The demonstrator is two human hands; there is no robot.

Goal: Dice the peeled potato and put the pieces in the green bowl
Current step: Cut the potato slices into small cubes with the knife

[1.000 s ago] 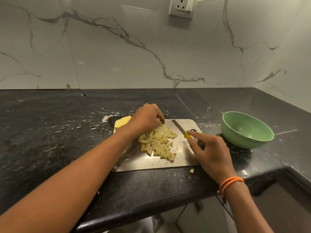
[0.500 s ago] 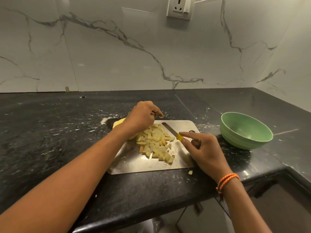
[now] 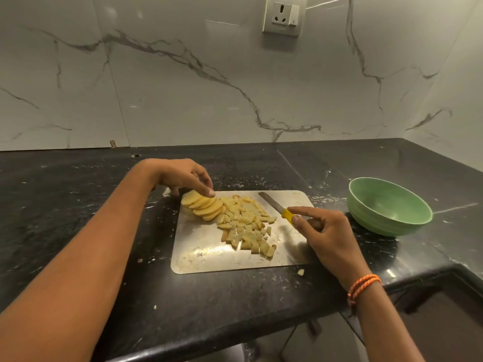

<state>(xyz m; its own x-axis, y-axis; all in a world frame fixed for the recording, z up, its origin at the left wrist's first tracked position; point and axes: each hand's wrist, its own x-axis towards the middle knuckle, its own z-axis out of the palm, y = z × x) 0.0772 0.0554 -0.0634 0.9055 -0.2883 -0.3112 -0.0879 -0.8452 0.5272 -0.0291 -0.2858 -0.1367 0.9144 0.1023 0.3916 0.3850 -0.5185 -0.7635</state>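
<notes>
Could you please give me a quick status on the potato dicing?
Left hand touching fanned potato slices; right hand holding yellow-handled knife. Diced pieces piled on steel board. Green bowl empty, path clear.

This is a home kitchen: a shiny black stone counter [image 3: 78, 205], a white marble wall [image 3: 183, 87] with a plug socket [image 3: 283, 17], and a flat metal cutting board [image 3: 209, 252].

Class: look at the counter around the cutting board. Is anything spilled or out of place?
Yes. A potato scrap lies on the counter just off the cutting board near its front right corner; a smaller bit sits nearer the front edge.
</notes>
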